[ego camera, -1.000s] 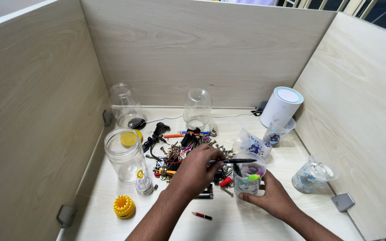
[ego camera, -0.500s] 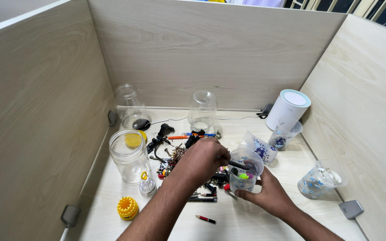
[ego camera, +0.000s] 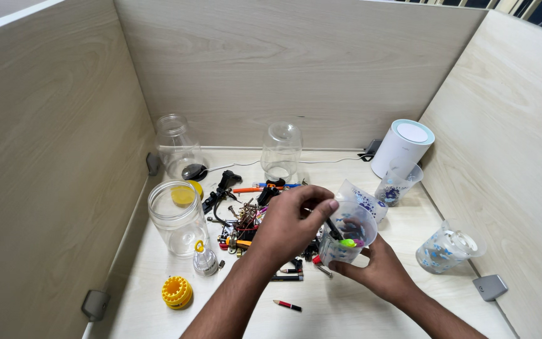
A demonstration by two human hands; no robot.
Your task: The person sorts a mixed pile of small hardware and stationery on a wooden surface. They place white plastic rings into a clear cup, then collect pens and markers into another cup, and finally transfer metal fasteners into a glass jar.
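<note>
Near the middle of the frame, the right hand (ego camera: 381, 273) grips a clear plastic cup (ego camera: 348, 233) from below, with the fingers wrapped around its lower part. The cup is upright and has small coloured pieces inside, green and pink among them. The left hand (ego camera: 291, 223) is just above and beside the cup; its fingers pinch a thin dark pen-like stick (ego camera: 333, 228) whose lower end is inside the cup.

Behind and under the left hand lies a pile of small mixed items (ego camera: 246, 216) on the light wooden table (ego camera: 346, 314): cables, pens, metal bits. A red and black pen (ego camera: 288, 306) lies alone at the lower middle. At the left of the frame stand a wide clear jar (ego camera: 177, 216) with a yellow lid (ego camera: 183, 194) seen through it, a small clear bottle (ego camera: 205, 259) just beside it, and a yellow ridged disc (ego camera: 177, 292) lower down. Two more clear jars (ego camera: 281, 152) stand near the back wall. At the upper right is a white cylinder device (ego camera: 403, 147), with a patterned clear cup (ego camera: 398, 182) in front of it and another patterned cup (ego camera: 448, 246) at the right.
</note>
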